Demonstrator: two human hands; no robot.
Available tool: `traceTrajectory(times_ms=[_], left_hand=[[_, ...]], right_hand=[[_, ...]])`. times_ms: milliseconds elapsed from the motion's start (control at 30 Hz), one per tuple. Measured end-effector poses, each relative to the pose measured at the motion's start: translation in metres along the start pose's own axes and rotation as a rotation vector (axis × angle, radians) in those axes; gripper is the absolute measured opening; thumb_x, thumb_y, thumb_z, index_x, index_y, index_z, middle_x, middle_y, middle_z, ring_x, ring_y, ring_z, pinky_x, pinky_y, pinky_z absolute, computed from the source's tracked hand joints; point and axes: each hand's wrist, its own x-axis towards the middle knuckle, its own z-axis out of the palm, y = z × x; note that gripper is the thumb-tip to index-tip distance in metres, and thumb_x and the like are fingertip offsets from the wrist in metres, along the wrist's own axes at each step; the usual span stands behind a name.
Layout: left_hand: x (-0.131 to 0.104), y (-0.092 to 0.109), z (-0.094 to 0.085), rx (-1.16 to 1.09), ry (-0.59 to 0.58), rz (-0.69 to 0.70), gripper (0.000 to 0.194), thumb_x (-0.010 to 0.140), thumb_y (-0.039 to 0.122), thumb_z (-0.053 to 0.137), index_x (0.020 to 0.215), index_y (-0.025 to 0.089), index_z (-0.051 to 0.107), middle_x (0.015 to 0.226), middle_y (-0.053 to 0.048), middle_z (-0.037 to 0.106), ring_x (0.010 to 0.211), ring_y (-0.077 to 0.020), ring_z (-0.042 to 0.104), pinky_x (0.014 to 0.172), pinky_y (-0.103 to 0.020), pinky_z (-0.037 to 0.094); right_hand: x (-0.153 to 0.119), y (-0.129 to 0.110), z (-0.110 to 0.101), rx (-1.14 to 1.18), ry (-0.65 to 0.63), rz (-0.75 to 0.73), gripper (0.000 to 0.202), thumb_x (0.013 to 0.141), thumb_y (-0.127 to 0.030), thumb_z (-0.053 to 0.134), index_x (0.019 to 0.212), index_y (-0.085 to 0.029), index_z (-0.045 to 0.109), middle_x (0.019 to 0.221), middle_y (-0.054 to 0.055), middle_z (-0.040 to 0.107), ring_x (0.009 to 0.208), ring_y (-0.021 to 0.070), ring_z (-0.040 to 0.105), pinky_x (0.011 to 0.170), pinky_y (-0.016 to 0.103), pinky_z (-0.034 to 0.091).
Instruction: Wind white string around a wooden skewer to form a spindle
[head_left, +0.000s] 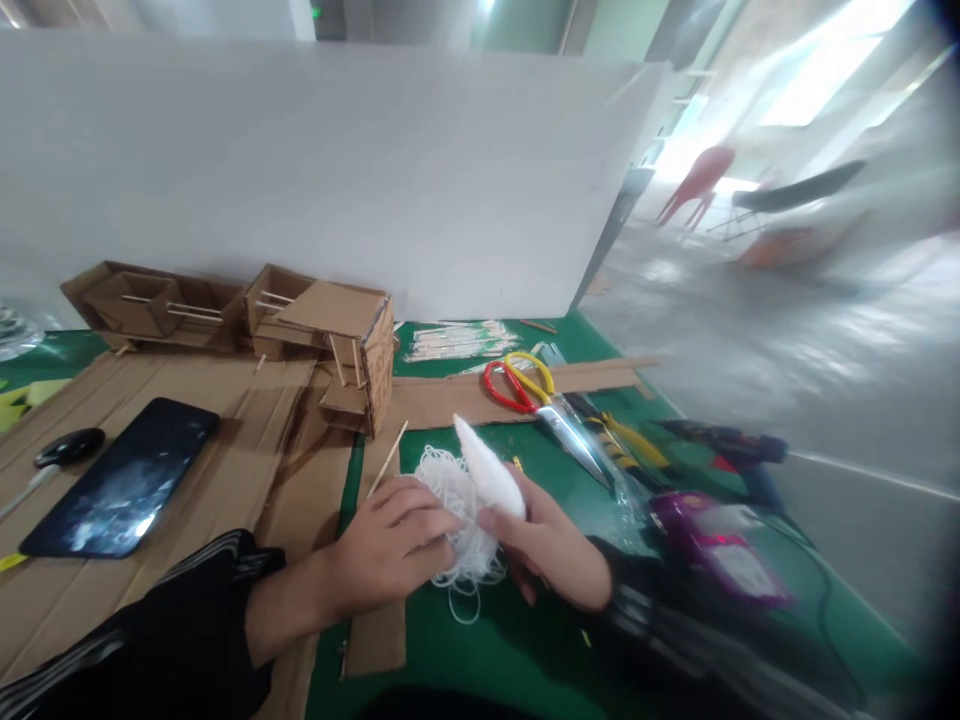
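Because the tangled bundle of thin white string (474, 557), held in the left hand's (399, 540) grip, trails free loops, these could snag or knot. Near and left of the red-and-yellow-handled metal scissors (547, 413), the right hand's (551, 540) grip pinches a tapered, fuzzy white piece (486, 468), its long axis slanting away leftward, narrow tip farthest.

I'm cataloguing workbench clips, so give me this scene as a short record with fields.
Left hand: fingers bent against a tangled bundle of thin white string
Right hand: holds a fuzzy white pointed piece, thumb against it
Beyond hands: metal scissors with red and yellow handles
Left side: black rectangular phone on a flat brown cardboard sheet
Surface: green tabletop
Unclear: purple device at right, type uncertain
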Motion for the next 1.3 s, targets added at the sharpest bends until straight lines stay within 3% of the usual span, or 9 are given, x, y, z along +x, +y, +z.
traceTrajectory(times_ms=[167,333,500,700,800,967,1033,1133,1300], left_hand=[[0.0,0.0,-0.001,0.035,-0.01,0.027,0.013,0.085,0.012,0.062,0.076,0.022,0.061,0.1,0.003,0.072,0.096,-0.0148,0.06,0.101,-0.038,0.045],[0.001,0.002,-0.004,0.088,-0.075,0.037,0.016,0.085,0.01,0.061,0.074,0.022,0.059,0.079,0.005,0.068,0.077,-0.0127,0.056,0.097,-0.035,0.043],[0.0,0.0,0.001,0.148,-0.155,-0.006,0.015,0.085,0.009,0.053,0.081,0.02,0.06,0.066,0.001,0.06,0.065,-0.0153,0.049,0.072,-0.033,0.04],[0.0,0.001,0.004,0.098,-0.213,-0.081,0.032,0.087,0.019,0.049,0.116,0.011,0.059,0.069,-0.004,0.062,0.064,-0.0191,0.047,0.065,-0.035,0.036],[-0.001,0.002,0.003,0.084,-0.223,-0.111,0.021,0.081,0.022,0.053,0.096,0.016,0.066,0.062,-0.003,0.057,0.063,-0.0198,0.045,0.062,-0.036,0.034],[0.0,0.004,-0.001,-0.029,-0.124,-0.184,0.021,0.072,0.039,0.058,0.07,0.019,0.062,0.094,-0.01,0.067,0.096,-0.0303,0.056,0.088,-0.049,0.039],[0.001,0.003,-0.003,-0.088,-0.058,-0.163,0.025,0.076,0.043,0.055,0.075,0.019,0.063,0.108,-0.01,0.068,0.111,-0.0332,0.054,0.101,-0.051,0.033],[0.001,0.002,-0.002,-0.234,-0.08,-0.169,0.02,0.084,0.035,0.052,0.088,0.018,0.062,0.104,-0.009,0.07,0.106,-0.0266,0.059,0.099,-0.043,0.039],[0.002,0.003,0.005,-0.428,-0.218,-0.519,0.029,0.092,0.025,0.049,0.119,0.02,0.053,0.114,-0.007,0.068,0.104,-0.0197,0.063,0.091,-0.031,0.048]], right_hand=[[0.0,0.0,0.003,-0.069,0.017,-0.008,0.035,0.077,-0.033,0.065,0.104,-0.021,0.046,0.067,-0.007,0.056,0.036,0.005,0.046,0.027,0.014,0.037],[0.002,0.0,0.005,-0.084,0.098,-0.032,0.027,0.073,-0.023,0.062,0.096,-0.02,0.048,0.062,-0.008,0.053,0.034,0.0043,0.042,0.026,0.015,0.034],[0.006,0.002,-0.003,-0.003,0.283,-0.087,0.021,0.072,-0.023,0.062,0.089,-0.019,0.05,0.054,-0.009,0.05,0.032,0.0049,0.04,0.026,0.015,0.032],[0.009,-0.013,-0.027,0.214,0.55,-0.156,0.021,0.068,-0.021,0.065,0.071,-0.021,0.045,0.041,-0.013,0.032,0.031,0.0031,0.027,0.027,0.014,0.025],[0.008,-0.021,-0.034,0.294,0.61,-0.212,0.025,0.066,-0.02,0.067,0.067,-0.021,0.042,0.04,-0.013,0.031,0.032,0.0021,0.024,0.028,0.014,0.025],[0.007,-0.017,-0.031,0.274,0.509,-0.201,0.024,0.067,-0.023,0.068,0.071,-0.021,0.044,0.039,-0.013,0.033,0.031,0.0025,0.024,0.027,0.014,0.026],[0.007,-0.011,-0.027,0.214,0.445,-0.169,0.022,0.067,-0.025,0.067,0.076,-0.021,0.046,0.038,-0.013,0.034,0.03,0.0035,0.026,0.026,0.015,0.027],[0.008,-0.002,-0.018,0.105,0.348,-0.142,0.024,0.07,-0.027,0.065,0.086,-0.02,0.05,0.038,-0.013,0.036,0.029,0.0057,0.032,0.027,0.017,0.03],[0.007,0.004,-0.002,-0.045,0.22,-0.146,0.033,0.077,-0.035,0.066,0.1,-0.019,0.049,0.05,-0.01,0.049,0.031,0.006,0.04,0.029,0.017,0.034]])
